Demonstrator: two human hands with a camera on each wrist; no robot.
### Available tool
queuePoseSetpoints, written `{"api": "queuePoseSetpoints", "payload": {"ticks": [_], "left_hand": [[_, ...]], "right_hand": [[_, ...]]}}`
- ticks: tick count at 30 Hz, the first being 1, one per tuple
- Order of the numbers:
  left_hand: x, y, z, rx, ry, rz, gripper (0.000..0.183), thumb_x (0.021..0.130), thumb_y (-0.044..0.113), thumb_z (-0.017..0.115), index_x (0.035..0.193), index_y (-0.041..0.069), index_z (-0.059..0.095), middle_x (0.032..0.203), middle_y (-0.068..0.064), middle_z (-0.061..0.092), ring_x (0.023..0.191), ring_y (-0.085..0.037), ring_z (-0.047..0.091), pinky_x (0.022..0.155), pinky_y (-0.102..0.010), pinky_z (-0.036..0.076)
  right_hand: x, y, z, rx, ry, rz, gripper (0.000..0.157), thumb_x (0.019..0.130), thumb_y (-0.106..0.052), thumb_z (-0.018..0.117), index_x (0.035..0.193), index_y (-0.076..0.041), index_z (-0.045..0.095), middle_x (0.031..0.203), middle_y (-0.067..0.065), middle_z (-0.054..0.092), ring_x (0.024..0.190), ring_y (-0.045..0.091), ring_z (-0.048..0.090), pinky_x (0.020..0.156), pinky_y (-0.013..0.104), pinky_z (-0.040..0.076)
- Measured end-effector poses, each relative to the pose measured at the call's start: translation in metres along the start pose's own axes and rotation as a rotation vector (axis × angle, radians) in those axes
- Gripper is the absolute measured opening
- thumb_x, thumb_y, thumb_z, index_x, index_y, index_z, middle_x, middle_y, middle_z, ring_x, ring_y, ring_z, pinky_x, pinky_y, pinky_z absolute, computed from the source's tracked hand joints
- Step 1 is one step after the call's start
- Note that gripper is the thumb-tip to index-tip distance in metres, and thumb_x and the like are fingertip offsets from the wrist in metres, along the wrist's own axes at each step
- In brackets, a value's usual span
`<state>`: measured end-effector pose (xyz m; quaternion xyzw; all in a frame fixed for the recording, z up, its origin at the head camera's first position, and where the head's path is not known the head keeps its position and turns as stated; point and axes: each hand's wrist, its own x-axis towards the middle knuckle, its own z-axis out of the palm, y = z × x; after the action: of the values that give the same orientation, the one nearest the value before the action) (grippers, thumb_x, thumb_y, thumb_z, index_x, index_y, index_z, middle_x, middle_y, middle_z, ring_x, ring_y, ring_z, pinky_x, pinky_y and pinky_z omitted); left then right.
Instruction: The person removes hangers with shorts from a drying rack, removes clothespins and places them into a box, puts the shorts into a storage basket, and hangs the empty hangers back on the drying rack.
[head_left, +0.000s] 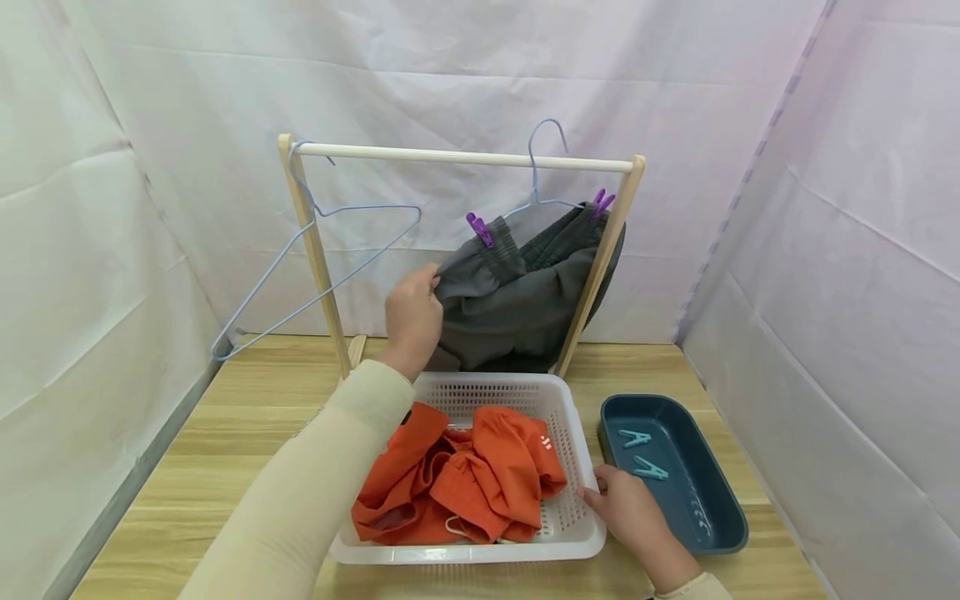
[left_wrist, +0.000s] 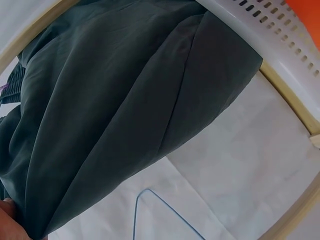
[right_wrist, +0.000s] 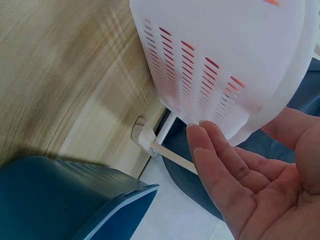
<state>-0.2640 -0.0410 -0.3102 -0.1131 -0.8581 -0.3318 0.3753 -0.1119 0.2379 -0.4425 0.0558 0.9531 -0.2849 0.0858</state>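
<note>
Dark grey elastic-waist pants [head_left: 510, 308] hang from a blue wire hanger [head_left: 534, 196], held by two purple clothespins [head_left: 480, 229]. My left hand [head_left: 415, 317] pinches the left edge of the pants, out to the side below the waistband; in the left wrist view only its fingertips [left_wrist: 10, 220] show, at the lower corner of the stretched cloth. My right hand [head_left: 633, 521] is at the right rim of a white perforated basket [head_left: 573, 467], thumb on the rim and fingers along its outer wall. Orange clothing [head_left: 480, 475] with a white drawstring lies crumpled in the basket.
A wooden rack with a white rail [head_left: 450, 156] stands behind the basket. An unloaded blue hanger [head_left: 322, 287] hangs at its left end. Right of the basket, a dark blue tray [head_left: 697, 492] contains two teal clothespins [head_left: 648, 468]. White cloth walls [head_left: 832, 208] enclose the wooden table [head_left: 202, 483].
</note>
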Motion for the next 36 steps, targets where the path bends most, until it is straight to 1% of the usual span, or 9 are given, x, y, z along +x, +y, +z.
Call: {"api": "queuePoseSetpoints", "payload": {"ticks": [6,10,17,20,25,28,32,36], "left_hand": [[-0.002,0.002,-0.004,-0.014,0.019,0.021,0.022,0.089,-0.010,0.053,0.105,-0.007,0.068,0.099,-0.021,0.070,0.094,-0.035,0.066,0.084,-0.044,0.053],[-0.003,0.002,0.000,0.006,0.039,0.032,0.023,0.088,-0.010,0.054,0.106,-0.007,0.068,0.098,-0.021,0.070,0.094,-0.035,0.067,0.084,-0.044,0.054],[-0.004,0.001,0.004,0.036,0.092,0.062,0.019,0.088,-0.010,0.055,0.101,-0.009,0.068,0.095,-0.022,0.070,0.089,-0.036,0.068,0.080,-0.045,0.055],[-0.004,0.000,0.003,0.031,0.100,0.062,0.023,0.086,-0.012,0.054,0.105,-0.010,0.068,0.097,-0.023,0.070,0.091,-0.036,0.068,0.082,-0.046,0.055],[-0.004,-0.003,0.006,0.033,0.077,0.046,0.023,0.089,-0.010,0.054,0.108,-0.010,0.067,0.100,-0.023,0.069,0.095,-0.037,0.066,0.085,-0.047,0.053],[-0.004,-0.002,0.008,0.034,0.078,0.036,0.022,0.091,-0.008,0.054,0.108,-0.010,0.067,0.100,-0.024,0.069,0.096,-0.038,0.066,0.085,-0.047,0.053],[-0.005,-0.001,0.009,0.050,0.101,0.016,0.021,0.090,-0.008,0.055,0.107,-0.009,0.068,0.099,-0.023,0.069,0.095,-0.038,0.066,0.084,-0.048,0.053],[-0.005,-0.002,0.011,0.059,0.132,0.014,0.019,0.089,-0.007,0.056,0.104,-0.009,0.069,0.095,-0.023,0.070,0.093,-0.038,0.066,0.083,-0.049,0.053]], "right_hand": [[0.002,0.003,-0.005,0.016,0.000,-0.010,0.035,0.084,-0.015,0.074,0.109,0.007,0.064,0.088,0.007,0.070,0.073,0.014,0.062,0.064,0.035,0.056],[0.006,0.008,-0.008,0.025,-0.003,-0.012,0.035,0.084,-0.015,0.074,0.109,0.007,0.064,0.088,0.007,0.070,0.073,0.014,0.062,0.064,0.035,0.056],[0.014,0.017,-0.014,0.035,-0.013,-0.015,0.033,0.084,-0.014,0.073,0.109,0.007,0.064,0.089,0.007,0.070,0.074,0.014,0.063,0.064,0.035,0.056],[0.018,0.021,-0.017,0.037,-0.014,-0.018,0.033,0.084,-0.014,0.073,0.109,0.007,0.064,0.089,0.008,0.070,0.074,0.014,0.063,0.065,0.035,0.056],[0.025,0.030,-0.025,0.034,-0.021,-0.019,0.033,0.084,-0.013,0.073,0.109,0.007,0.064,0.090,0.008,0.070,0.074,0.014,0.063,0.065,0.035,0.056],[0.030,0.036,-0.030,0.032,-0.026,-0.021,0.033,0.084,-0.013,0.073,0.109,0.007,0.064,0.089,0.008,0.070,0.074,0.014,0.063,0.064,0.035,0.056],[0.036,0.044,-0.036,0.029,-0.034,-0.023,0.033,0.084,-0.013,0.072,0.110,0.007,0.064,0.089,0.008,0.070,0.074,0.014,0.063,0.064,0.035,0.056],[0.043,0.051,-0.040,0.036,-0.038,-0.025,0.034,0.085,-0.013,0.072,0.111,0.007,0.064,0.089,0.008,0.070,0.074,0.014,0.063,0.064,0.034,0.056]]}}
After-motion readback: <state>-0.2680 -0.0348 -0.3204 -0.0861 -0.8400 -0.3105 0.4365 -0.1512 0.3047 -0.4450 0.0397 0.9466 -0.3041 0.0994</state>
